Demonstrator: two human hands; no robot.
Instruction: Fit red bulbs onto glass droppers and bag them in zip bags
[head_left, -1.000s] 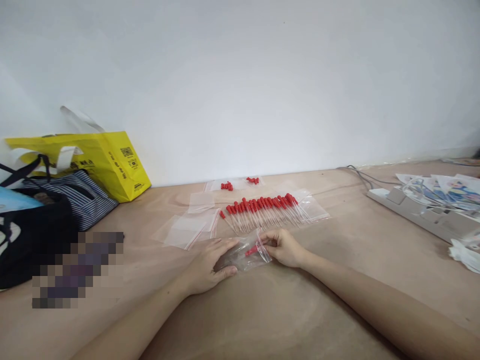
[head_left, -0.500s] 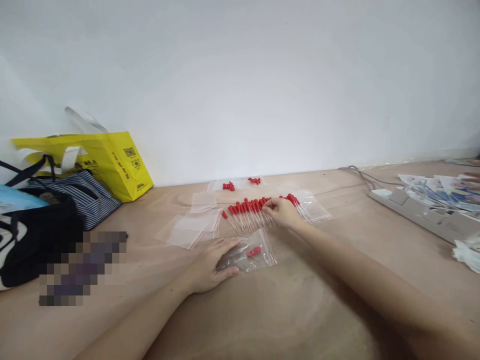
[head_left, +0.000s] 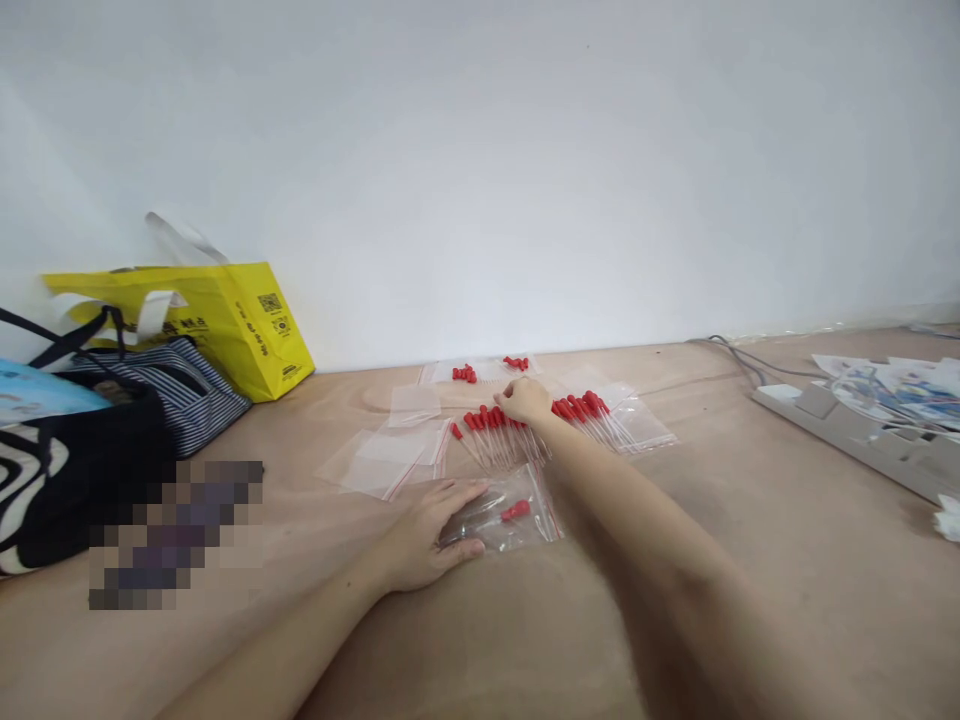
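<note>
Our left hand [head_left: 418, 545], fingers spread, rests on the clear bag [head_left: 534, 532]; beyond it, our right hand [head_left: 525, 400] curls over the red-ended droppers [head_left: 484, 422], its hold unclear. They look light, with delicate stems; we'd pinch the rubbery-looking red ends.

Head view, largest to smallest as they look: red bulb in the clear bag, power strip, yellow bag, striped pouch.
- Yellow bag
- Striped pouch and power strip: too close to rank; pouch partly hidden, strip cut off
- Red bulb
</note>
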